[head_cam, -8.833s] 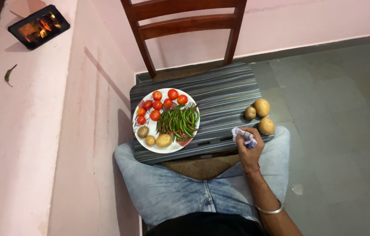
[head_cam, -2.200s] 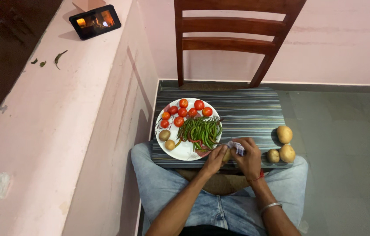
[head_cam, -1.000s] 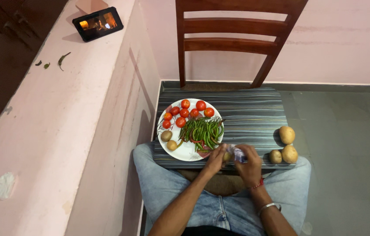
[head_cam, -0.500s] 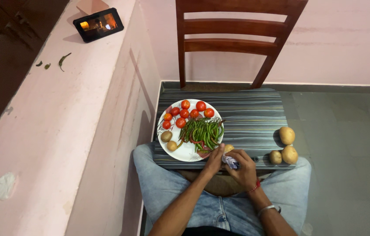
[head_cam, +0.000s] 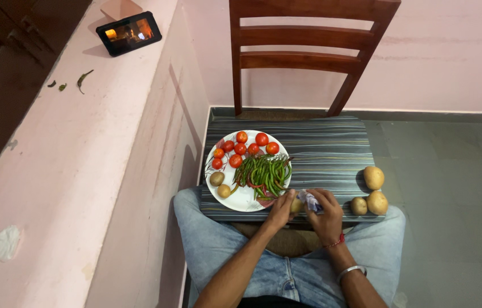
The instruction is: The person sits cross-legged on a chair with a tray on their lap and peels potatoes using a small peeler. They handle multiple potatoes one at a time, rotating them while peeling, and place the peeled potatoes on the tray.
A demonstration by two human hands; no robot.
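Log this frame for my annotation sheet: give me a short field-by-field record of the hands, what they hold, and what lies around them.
left hand: grips a small potato at the chair seat's front edge
right hand: holds a crumpled pale cloth against that potato
plate: white, on the striped seat; holds tomatoes, green beans, two small potatoes
loose potatoes: three on the seat's right edge
ledge: tablet, screen lit

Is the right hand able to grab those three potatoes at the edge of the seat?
Probably yes. The right hand sits just beside the three potatoes with nothing between them, though it already holds a crumpled cloth.
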